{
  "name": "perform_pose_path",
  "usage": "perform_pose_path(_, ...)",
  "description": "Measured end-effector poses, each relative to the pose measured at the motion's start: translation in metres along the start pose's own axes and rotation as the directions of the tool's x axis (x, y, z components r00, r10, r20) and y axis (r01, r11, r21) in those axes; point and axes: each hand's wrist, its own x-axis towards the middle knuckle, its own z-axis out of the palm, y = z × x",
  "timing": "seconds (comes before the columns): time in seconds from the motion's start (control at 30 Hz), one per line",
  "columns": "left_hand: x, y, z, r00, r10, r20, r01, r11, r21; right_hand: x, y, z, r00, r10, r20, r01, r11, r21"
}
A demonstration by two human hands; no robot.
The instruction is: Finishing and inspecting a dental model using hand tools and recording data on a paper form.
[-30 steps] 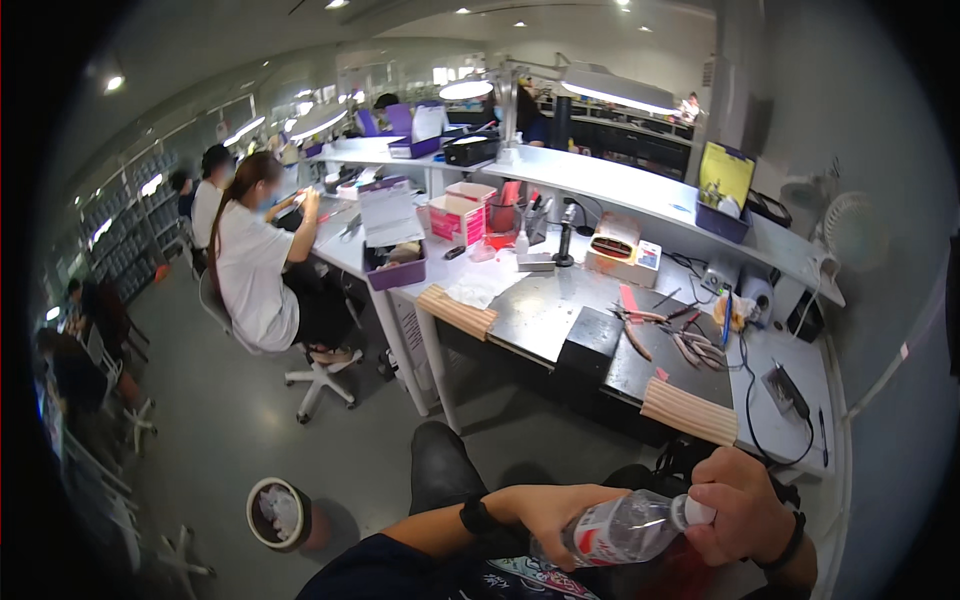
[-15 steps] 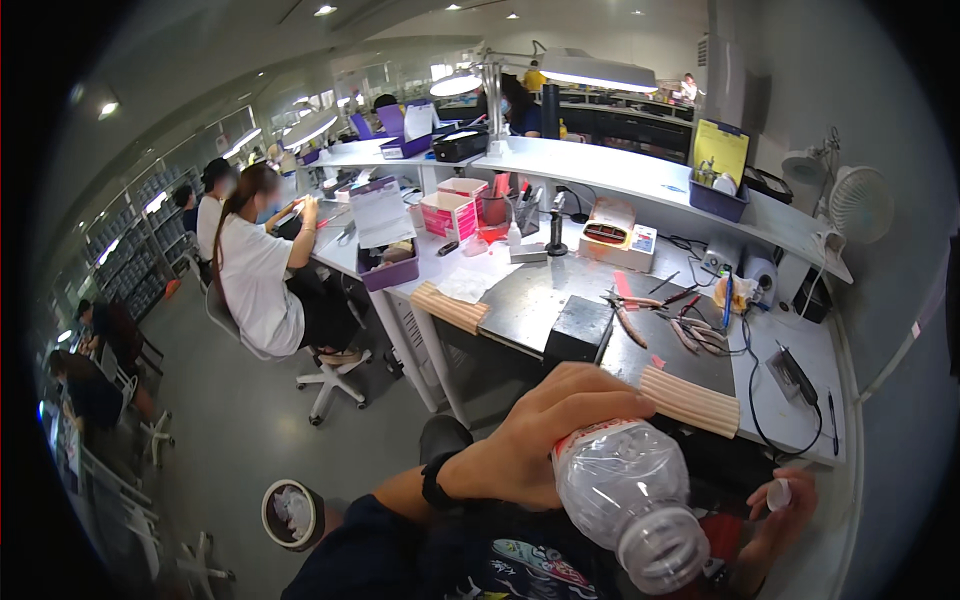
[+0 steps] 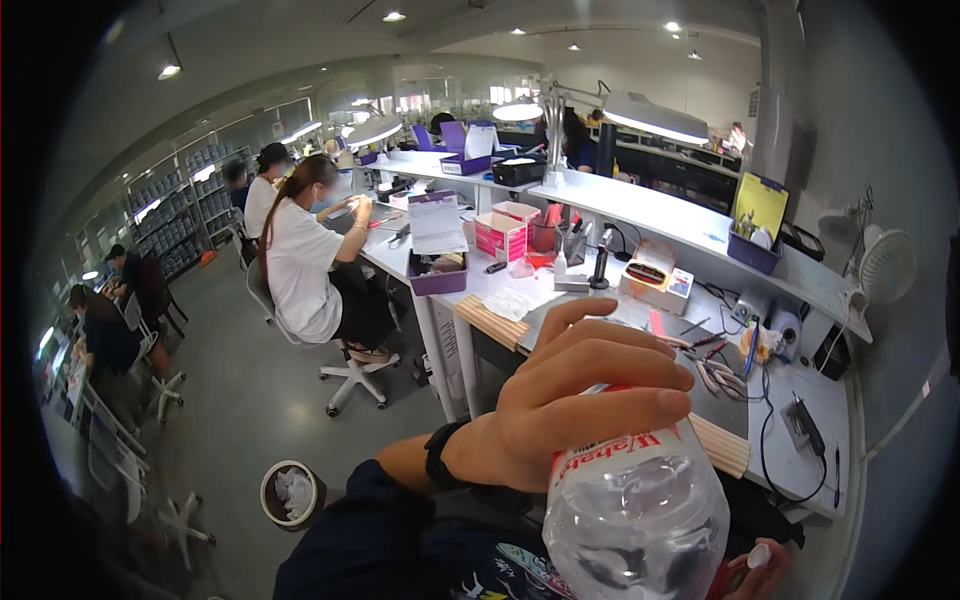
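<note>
My left hand (image 3: pixel 570 410), with a black band on the wrist, wraps round a clear plastic bottle (image 3: pixel 640 515) with a red and white label. The bottle is tilted toward me, its shoulder large in view and its mouth below the lower edge. I cannot make out any liquid in it. Low on the right, my right hand (image 3: pixel 768 580) is partly cut off by the frame and pinches a small white bottle cap (image 3: pixel 759 556). Beyond the bottle is the workbench, with a ridged wooden strip (image 3: pixel 722 447) along its front edge close to the label.
Pliers (image 3: pixel 722 378), a rotary handpiece (image 3: pixel 803 425) and a cable lie on the bench's right side. A purple bin (image 3: pixel 438 280) and pink boxes (image 3: pixel 500 237) stand farther left. A waste bin (image 3: pixel 292 496) is on the floor at left, near a seated co-worker (image 3: pixel 305 260).
My left hand and the bottle have come up and closer to view, and the bottle's open mouth has left the frame. My right hand with the cap is lower. The view has shifted left and upward.
</note>
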Motion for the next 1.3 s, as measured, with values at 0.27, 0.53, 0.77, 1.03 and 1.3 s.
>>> perform_pose_path(0.27, 0.026, 0.011, -0.025, 0.984, 0.161, -0.081, -0.135, 0.954, 0.269, 0.001, 0.003, 0.004, 0.987, -0.150, 0.050, 0.156, 0.979, -0.129)
perform_pose_path(0.53, 0.038, 0.015, -0.036, 0.952, 0.272, -0.144, -0.204, 0.909, 0.364, -0.008, 0.001, 0.005, 0.991, 0.057, 0.122, -0.060, 0.998, 0.025)
perform_pose_path(0.77, 0.042, 0.015, -0.042, 0.941, 0.305, -0.150, -0.229, 0.895, 0.384, -0.010, -0.006, 0.008, 0.987, 0.121, 0.109, -0.121, 0.993, -0.009)
perform_pose_path(1.03, 0.042, 0.014, -0.046, 0.942, 0.306, -0.140, -0.228, 0.887, 0.402, -0.009, 0.003, 0.007, 0.984, 0.130, 0.118, -0.129, 0.992, -0.012)
perform_pose_path(1.3, 0.041, 0.010, -0.047, 0.943, 0.300, -0.143, -0.220, 0.887, 0.405, -0.009, 0.014, 0.006, 0.990, 0.076, 0.120, -0.071, 0.996, -0.051)
